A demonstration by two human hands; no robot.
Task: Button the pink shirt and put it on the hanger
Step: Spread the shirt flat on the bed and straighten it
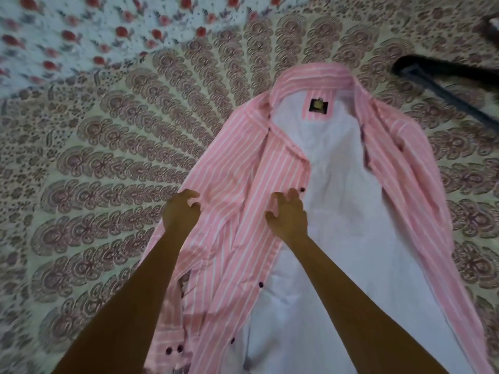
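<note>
The pink shirt (243, 174) with white stripes lies open on the bed, collar away from me, its white inside showing down the middle. Dark buttons run along the left front panel's edge. My left hand (181, 211) rests with curled fingers on the outer side of that left panel. My right hand (287, 215) sits on the same panel's button edge, fingers bent, just below one dark button; whether either hand pinches the cloth is unclear. A dark hanger (442, 85) lies at the upper right, beyond the shirt's right shoulder, partly cut off by the frame.
A patterned bedsheet (108, 157) with red-brown motifs covers the bed under the shirt. A white cloth with red flowers (94, 31) lies at the far upper left.
</note>
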